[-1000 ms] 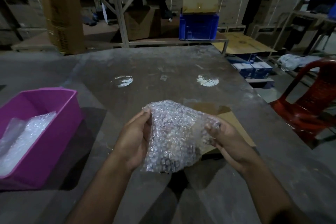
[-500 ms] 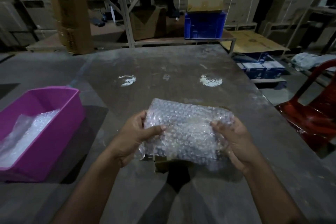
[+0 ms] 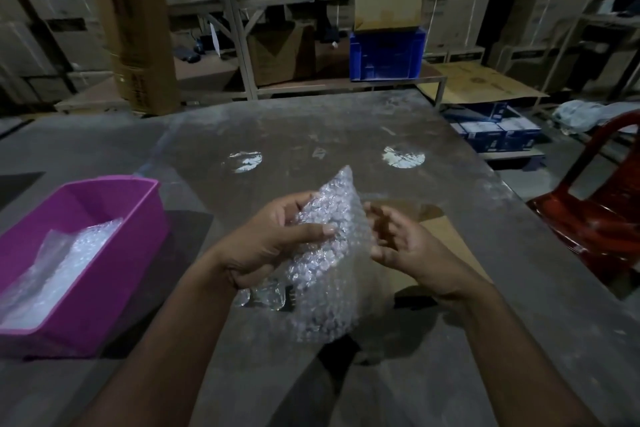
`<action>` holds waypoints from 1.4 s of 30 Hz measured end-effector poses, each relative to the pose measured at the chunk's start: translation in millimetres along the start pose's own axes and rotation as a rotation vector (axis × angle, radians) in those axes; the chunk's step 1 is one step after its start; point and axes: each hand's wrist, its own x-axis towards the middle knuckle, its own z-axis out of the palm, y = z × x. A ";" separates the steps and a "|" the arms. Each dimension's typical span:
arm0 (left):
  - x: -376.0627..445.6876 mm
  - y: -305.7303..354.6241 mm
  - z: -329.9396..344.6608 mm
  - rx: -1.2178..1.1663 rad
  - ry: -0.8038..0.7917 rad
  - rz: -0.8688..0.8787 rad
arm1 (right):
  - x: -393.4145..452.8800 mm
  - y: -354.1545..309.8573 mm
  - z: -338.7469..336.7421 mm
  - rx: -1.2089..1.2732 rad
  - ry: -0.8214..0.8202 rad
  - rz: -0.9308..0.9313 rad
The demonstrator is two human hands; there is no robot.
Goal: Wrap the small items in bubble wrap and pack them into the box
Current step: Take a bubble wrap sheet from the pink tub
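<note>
A sheet of clear bubble wrap (image 3: 329,253) hangs over the middle of the table, folded around a small dark item (image 3: 277,296) whose lower edge shows below my palm. My left hand (image 3: 273,243) grips the bundle from the left, thumb across its front. Just right of the wrap is my right hand (image 3: 398,243), palm up, fingers loosely curled and holding nothing. Under and behind the hands a flat brown cardboard box (image 3: 446,253) lies on the table, partly hidden by the wrap.
A purple plastic bin (image 3: 114,274) with more bubble wrap (image 3: 62,267) inside stands at the left of the grey table (image 3: 311,135). A red plastic chair (image 3: 595,218) is at the right edge. Shelves, cartons and a blue crate (image 3: 386,55) stand behind.
The wrapped bundle has turned from lying flat between both hands to hanging upright in my left hand. My right hand has let go and drawn slightly right.
</note>
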 end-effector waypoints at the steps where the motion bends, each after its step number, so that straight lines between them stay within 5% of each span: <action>1: 1.3 0.5 -0.8 -0.025 -0.011 -0.006 | 0.8 1.2 4.8 0.071 -0.058 0.014; 4: 5.6 -1.7 -3.3 -0.186 0.055 -0.003 | 0.2 3.8 14.6 0.208 -0.007 0.009; 9: -7.2 -29.5 13.5 -0.490 0.103 -0.099 | 3.7 7.4 11.3 0.211 0.381 -0.056; 18: -0.2 -67.4 24.7 -0.077 0.399 0.071 | 1.9 16.6 1.6 0.120 0.509 -0.006; 29: 2.5 -65.1 14.9 0.148 0.355 0.159 | -6.1 17.1 -6.4 0.005 0.442 0.019; 35: 1.3 -65.5 5.0 0.349 0.297 0.140 | -5.9 13.3 -9.8 -0.097 0.156 0.028; 42: 1.5 -68.9 10.7 0.903 0.468 0.173 | 11.1 24.2 -3.6 -0.562 0.406 -0.113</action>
